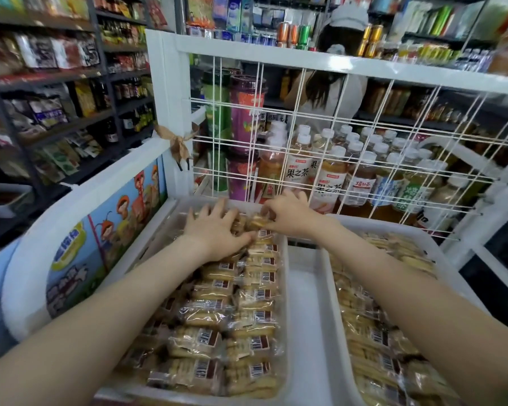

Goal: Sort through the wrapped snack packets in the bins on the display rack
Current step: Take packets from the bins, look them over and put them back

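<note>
Left hand (214, 231) lay spread on packets (238, 288) at the left bin's (286, 303) far end while right hand (289, 218) pinched one packet (257, 221), whose slick wrapper could slip.

Tea bottles (329, 180) (white-capped) beside purple canister (247, 112).

Golden-brown snack packets (208, 342) with brown barcode labels, white bins (288, 288).

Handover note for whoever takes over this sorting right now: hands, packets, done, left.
Left hand: fingers spread, resting on packets at the far end of the left bin.
Right hand: pinches one packet at that same end.
Right bin: full of packets, no hand in it.
Done: cannot tell. Left: set the pinched packet down, then work through both bins.
</note>
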